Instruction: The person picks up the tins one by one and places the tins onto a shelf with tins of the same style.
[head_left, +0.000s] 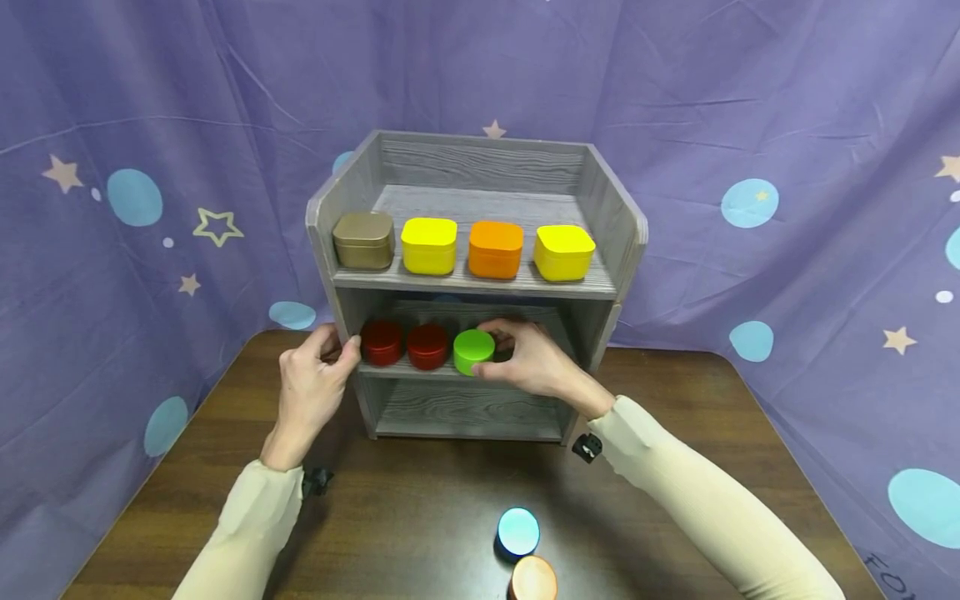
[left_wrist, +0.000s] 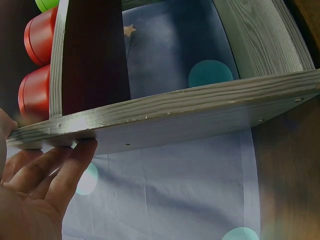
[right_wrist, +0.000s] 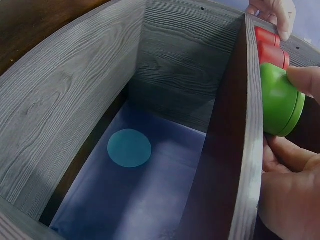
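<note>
My right hand (head_left: 534, 363) pinches a round green tin (head_left: 473, 350) between thumb and fingers, on the middle board of a grey wooden shelf unit (head_left: 480, 287). In the right wrist view the green tin (right_wrist: 281, 100) stands at the board's front edge, thumb on one side and fingers on the other. Two round red tins (head_left: 382, 342) (head_left: 428, 347) stand in a row to its left. My left hand (head_left: 310, 387) grips the unit's left side panel, thumb at the front edge. Its fingers (left_wrist: 75, 175) press the outer face in the left wrist view.
On the upper board stand square tins: a brown one (head_left: 364, 242), a yellow one (head_left: 429, 247), an orange one (head_left: 496, 250) and another yellow one (head_left: 564, 252). A blue round tin (head_left: 517, 532) and an orange round tin (head_left: 533, 579) sit on the wooden table (head_left: 420, 508) in front.
</note>
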